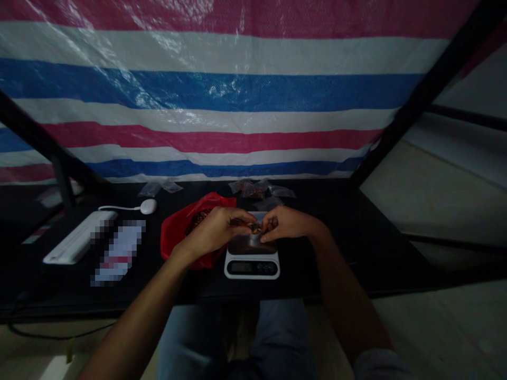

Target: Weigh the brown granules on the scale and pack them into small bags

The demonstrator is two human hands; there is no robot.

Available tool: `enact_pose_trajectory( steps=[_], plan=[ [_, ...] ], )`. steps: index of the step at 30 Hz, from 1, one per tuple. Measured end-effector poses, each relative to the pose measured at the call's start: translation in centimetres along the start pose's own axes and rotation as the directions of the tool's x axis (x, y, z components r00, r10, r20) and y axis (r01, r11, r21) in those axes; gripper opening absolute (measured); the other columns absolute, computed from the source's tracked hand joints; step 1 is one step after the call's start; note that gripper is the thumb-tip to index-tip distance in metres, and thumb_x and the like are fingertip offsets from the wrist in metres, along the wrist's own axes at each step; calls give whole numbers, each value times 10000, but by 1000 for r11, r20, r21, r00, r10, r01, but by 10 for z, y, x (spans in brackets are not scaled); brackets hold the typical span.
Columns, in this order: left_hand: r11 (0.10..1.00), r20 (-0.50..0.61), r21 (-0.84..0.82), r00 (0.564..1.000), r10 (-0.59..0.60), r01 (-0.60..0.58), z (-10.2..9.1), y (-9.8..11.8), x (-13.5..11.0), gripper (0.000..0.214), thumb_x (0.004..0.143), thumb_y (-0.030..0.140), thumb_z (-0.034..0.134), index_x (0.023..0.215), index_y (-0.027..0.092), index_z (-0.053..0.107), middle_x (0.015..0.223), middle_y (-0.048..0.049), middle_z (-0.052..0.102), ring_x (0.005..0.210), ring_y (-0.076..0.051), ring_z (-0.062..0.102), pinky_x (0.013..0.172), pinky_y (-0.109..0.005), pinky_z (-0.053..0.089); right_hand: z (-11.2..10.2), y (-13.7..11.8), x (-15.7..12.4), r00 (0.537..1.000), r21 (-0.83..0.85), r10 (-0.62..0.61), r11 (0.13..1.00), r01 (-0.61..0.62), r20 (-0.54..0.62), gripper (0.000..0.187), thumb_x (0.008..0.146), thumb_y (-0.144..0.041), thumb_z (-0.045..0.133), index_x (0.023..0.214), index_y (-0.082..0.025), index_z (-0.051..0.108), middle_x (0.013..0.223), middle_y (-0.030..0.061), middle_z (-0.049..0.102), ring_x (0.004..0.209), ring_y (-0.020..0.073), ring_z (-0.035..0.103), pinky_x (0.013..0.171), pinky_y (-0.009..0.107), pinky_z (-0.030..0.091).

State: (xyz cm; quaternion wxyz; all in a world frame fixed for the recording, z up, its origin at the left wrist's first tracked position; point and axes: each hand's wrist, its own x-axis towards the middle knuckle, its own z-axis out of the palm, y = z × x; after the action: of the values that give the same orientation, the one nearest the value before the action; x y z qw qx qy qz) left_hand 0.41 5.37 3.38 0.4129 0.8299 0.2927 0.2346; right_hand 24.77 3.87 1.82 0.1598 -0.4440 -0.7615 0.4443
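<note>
A small white kitchen scale [252, 262] with a steel top sits at the front of the dark table [348, 248]. Both hands meet just above it. My left hand [216, 229] is closed, pinching small brown bits over a little clear bag [257, 227]. My right hand [285, 224] is closed on that bag, holding it by its edge over the scale. A red plastic bag [178, 227] holding brown bits lies directly left of the scale, partly under my left wrist.
Several small filled clear bags [257, 189] lie at the back of the table, with two empty ones [160, 187] further left. A white keyboard [77, 238], a white mouse [148, 206] and a blurred-out card lie at left. A striped tarpaulin [222, 105] hangs behind.
</note>
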Motion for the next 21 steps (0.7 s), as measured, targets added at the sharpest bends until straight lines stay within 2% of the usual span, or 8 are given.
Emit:
enact_pose_trajectory(
  steps=[4, 7, 12, 16, 21],
  plan=[
    [999, 17, -35, 1000, -6, 7, 1, 4, -1, 174, 891, 232, 679, 1027, 180, 775, 1035, -56, 804, 958, -199, 752, 876, -283, 572, 0, -1, 0, 1000, -2, 1, 1000, -1, 13, 168, 747, -304, 789, 806, -147, 783, 715, 27, 716, 637, 144, 605, 595, 254, 426],
    [999, 30, -53, 1000, 5, -3, 1, 7, 0, 162, 902, 220, 661, 1008, 187, 779, 1033, -42, 804, 965, -190, 751, 886, -269, 562, -6, -1, -5, 1000, 38, -2, 999, 1, 15, 206, 769, -339, 756, 821, -143, 788, 758, 43, 740, 669, 161, 631, 629, 266, 447],
    [998, 38, -54, 999, 12, -10, 1, 7, 1, 177, 912, 208, 638, 1029, 182, 769, 1027, -53, 804, 972, -194, 752, 888, -283, 565, -16, -2, -11, 993, 11, -35, 999, 37, -116, 229, 812, -359, 695, 807, -142, 769, 730, 26, 713, 659, 157, 603, 627, 267, 424],
    [999, 27, -54, 1000, 4, -2, 1, 5, 2, 191, 907, 216, 642, 1053, 176, 758, 1039, -68, 802, 974, -203, 753, 873, -296, 578, -11, -7, -8, 982, 45, -83, 995, 92, -172, 234, 846, -370, 680, 832, -149, 756, 769, 34, 715, 699, 163, 606, 657, 274, 440],
    [996, 20, -85, 1000, -8, 9, 2, 2, 1, 186, 900, 199, 640, 1046, 181, 755, 1025, -60, 801, 962, -194, 754, 876, -297, 582, -3, -7, -2, 984, 92, -97, 990, 111, -151, 243, 867, -390, 694, 856, -152, 745, 815, 52, 725, 735, 168, 627, 697, 288, 474]
  ],
)
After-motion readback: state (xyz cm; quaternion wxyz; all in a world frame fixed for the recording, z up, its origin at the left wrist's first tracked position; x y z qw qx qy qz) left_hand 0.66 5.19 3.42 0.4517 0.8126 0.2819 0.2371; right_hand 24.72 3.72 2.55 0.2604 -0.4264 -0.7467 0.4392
